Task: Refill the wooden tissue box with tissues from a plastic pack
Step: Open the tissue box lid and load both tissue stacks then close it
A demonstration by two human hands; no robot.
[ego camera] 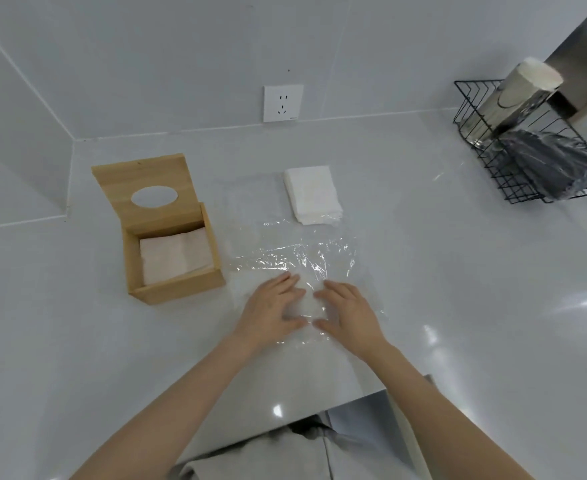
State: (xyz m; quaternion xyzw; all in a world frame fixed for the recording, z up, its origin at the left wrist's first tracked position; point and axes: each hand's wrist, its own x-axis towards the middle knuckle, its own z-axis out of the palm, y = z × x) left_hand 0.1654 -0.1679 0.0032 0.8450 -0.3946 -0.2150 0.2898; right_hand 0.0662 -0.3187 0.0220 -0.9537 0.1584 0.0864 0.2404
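The wooden tissue box (177, 285) stands on the white counter at the left, its lid with an oval hole tipped up and back. White tissues (176, 252) lie inside it. A second stack of white tissues (313, 194) lies on the counter farther back, at the far end of a clear plastic pack (295, 256) spread flat. My left hand (274, 308) and my right hand (349, 311) rest side by side on the near part of the plastic, fingers spread and pressing down on a small whitish fold between them.
A black wire rack (514, 168) at the back right holds a shiny metal cylinder (514, 95) and a dark plastic bag (555, 161). A wall socket (282, 102) sits on the back wall. The counter's front edge runs just below my forearms.
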